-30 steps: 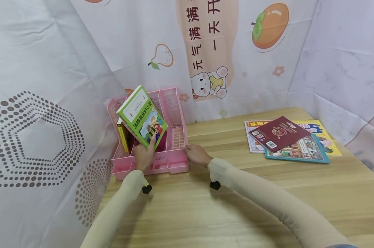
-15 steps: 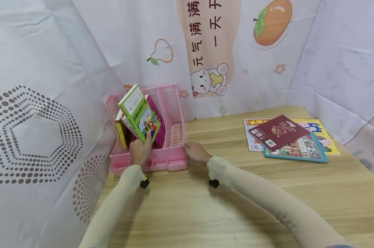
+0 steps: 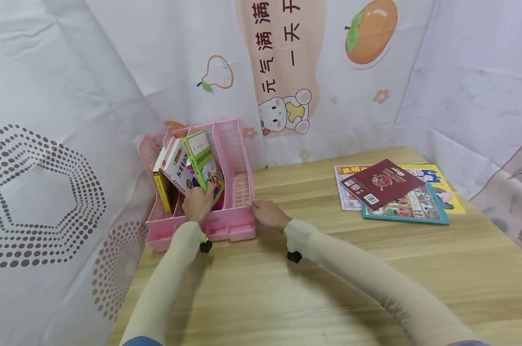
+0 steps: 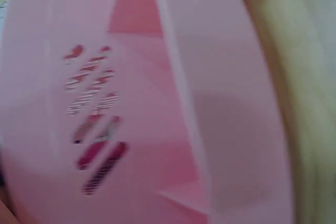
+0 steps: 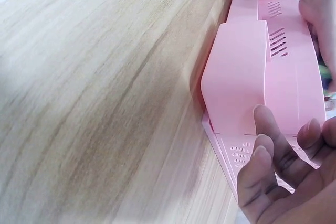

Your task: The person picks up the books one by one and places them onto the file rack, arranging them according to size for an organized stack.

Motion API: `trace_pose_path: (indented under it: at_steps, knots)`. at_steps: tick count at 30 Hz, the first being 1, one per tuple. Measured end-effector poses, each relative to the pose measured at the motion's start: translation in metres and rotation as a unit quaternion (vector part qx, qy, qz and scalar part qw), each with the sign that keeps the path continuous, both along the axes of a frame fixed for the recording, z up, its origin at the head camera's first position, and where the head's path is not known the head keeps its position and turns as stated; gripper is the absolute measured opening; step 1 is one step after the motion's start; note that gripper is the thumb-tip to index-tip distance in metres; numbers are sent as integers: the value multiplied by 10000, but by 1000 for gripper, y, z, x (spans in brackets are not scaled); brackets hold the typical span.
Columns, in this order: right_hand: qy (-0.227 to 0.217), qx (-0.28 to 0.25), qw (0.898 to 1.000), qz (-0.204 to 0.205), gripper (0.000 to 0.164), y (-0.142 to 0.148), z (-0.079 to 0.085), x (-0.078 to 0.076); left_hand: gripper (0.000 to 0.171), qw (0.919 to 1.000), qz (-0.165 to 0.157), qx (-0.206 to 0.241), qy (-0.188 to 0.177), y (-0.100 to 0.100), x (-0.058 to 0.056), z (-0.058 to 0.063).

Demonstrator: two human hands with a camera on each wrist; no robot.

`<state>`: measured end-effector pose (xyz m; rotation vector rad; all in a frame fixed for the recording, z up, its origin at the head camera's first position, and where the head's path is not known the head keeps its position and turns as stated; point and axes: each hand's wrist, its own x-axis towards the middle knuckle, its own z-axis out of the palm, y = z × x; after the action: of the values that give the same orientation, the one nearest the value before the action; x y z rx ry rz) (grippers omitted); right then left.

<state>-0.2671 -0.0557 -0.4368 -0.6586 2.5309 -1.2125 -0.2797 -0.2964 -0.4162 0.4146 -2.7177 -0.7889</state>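
Note:
A pink plastic book rack (image 3: pixel 242 216) stands at the back left of the table, divided into several upright compartments. My left hand (image 3: pixel 197 205) holds a green-spined book (image 3: pixel 205 161) by its lower part, thumb on the illustrated cover; the book leans inside a middle compartment. Left of it tilt a white book (image 3: pixel 177 163) with black lettering and a yellow-spined book (image 3: pixel 162 192). A magenta book lies mostly hidden behind the green one. At the rack's front right corner, my right hand (image 3: pixel 268 215) grips the side wall. The left wrist view shows mainly the rack's slotted front (image 4: pixel 94 114).
On the right of the wooden table (image 3: pixel 313 288) lies a pile of thin books, a dark red one (image 3: pixel 382 183) on top of a teal one (image 3: pixel 416 211) and a yellow one (image 3: pixel 453 202). Printed cloth (image 3: pixel 287 125) hangs behind and along both sides.
The green book has gone down and slightly right into the rack, with my left hand on it. The white book now shows more. My right hand keeps its place on the rack.

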Motion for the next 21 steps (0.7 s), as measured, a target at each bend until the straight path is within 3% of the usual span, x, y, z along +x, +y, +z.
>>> trace_pose_path:
  at_steps: [6, 9, 16, 21]
  knots:
    - [43, 15, 10000, -20, 54, -2, 3, 1, 46, 9951, -584, 324, -723, 3, 1, 16]
    - [55, 18, 10000, -8, 54, -1, 3, 0, 48, 9951, -631, 332, -682, 9, -1, 15]
    - [57, -11, 10000, -56, 54, -2, -3, -1, 51, 9973, -524, 468, -190, 16, -8, 2]
    - [101, 13, 9999, -74, 53, -1, -2, -3, 43, 9965, -450, 471, -522, 15, -16, 3]
